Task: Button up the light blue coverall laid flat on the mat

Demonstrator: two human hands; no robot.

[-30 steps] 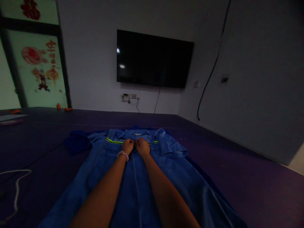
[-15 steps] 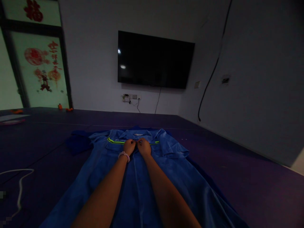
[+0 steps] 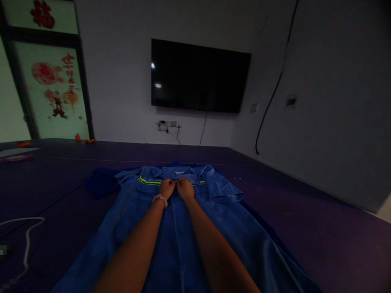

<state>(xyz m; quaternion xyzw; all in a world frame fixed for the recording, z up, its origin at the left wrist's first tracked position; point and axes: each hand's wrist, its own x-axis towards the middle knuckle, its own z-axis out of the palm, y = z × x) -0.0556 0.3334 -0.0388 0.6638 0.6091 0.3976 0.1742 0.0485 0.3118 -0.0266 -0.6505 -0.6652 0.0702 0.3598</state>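
A blue short-sleeved work shirt lies spread out, its collar at the far end and a yellow-green stripe across the chest. My left hand, with a pale scrunchie on the wrist, is closed on the shirt's front placket just below the collar. Right beside it my right hand pinches the placket too. The fingertips of both hands nearly meet; whatever small part sits between them is hidden. Darker blue fabric shows from under the shirt at the left.
The shirt rests on a dark purple surface. A white cable curls at the left. Small orange objects stand near the glass door. A television hangs on the far wall, and a black cable runs down the right wall.
Both hands stay at the same spot on the placket, with only very slight finger movement. The view has shifted a little; the shirt lies as before.
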